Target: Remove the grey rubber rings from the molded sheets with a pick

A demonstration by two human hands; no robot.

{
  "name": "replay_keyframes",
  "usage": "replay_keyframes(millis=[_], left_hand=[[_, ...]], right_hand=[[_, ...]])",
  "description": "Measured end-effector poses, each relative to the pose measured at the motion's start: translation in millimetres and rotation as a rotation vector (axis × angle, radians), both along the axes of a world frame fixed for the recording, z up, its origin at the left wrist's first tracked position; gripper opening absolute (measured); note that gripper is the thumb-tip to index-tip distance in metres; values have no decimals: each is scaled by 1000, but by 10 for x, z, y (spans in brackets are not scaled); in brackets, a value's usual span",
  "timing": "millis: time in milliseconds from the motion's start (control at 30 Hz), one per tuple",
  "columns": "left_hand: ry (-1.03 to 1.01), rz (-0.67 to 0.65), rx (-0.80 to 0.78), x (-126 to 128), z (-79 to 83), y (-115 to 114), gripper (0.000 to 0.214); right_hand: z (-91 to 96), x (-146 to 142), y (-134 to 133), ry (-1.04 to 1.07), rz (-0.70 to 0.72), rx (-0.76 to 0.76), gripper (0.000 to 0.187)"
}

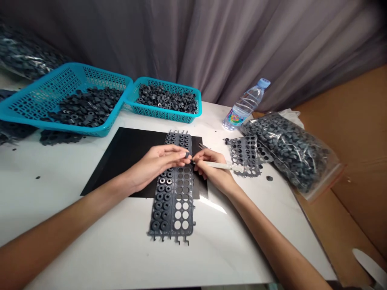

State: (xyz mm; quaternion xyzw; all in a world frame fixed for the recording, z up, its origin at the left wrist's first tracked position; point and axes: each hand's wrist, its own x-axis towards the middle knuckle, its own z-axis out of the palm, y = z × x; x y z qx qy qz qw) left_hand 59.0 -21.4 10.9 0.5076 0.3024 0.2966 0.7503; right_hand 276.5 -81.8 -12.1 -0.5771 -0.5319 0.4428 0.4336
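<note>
My left hand (161, 161) pinches a small dark rubber ring part (187, 154) between thumb and fingertips, above a moulded rubber sheet (173, 209). Close beside it, my right hand (213, 165) is closed around a slim white-handled tool (222, 165). The tool's dark tip is near the held part; whether they touch I cannot tell. On the sheet, the left columns carry thick rings, while the lower right columns are open holes. Both hands cover part of its middle. Under the sheet's upper part lies a black mat (117, 161).
Two blue baskets (105, 131) (169, 114) hold many small dark parts. At the right stand a water bottle (246, 102) and a clear bag of parts (290, 149), beside another perforated sheet (246, 155). A pointed metal tip (203, 146) shows behind my right hand. A cardboard panel (356, 133) borders the right.
</note>
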Motion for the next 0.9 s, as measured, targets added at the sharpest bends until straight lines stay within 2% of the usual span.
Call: replay_keyframes(millis=[200,333,500,700,900], left_hand=[[-53,-151,-131,-44,87,-112,24],[-84,-210,-157,-46,187,-139,24],[-91,-195,-188,-47,196,-156,25],[-88,-186,-180,-56,192,-161,29],[-110,-185,-178,-52,213,-161,29]], right_hand=[[54,154,-1,-75,-136,162,14],[50,163,-30,-237,-93,262,18],[30,114,-73,-455,12,313,20],[45,121,-95,-551,74,378,21],[32,130,-96,-574,52,390,21]])
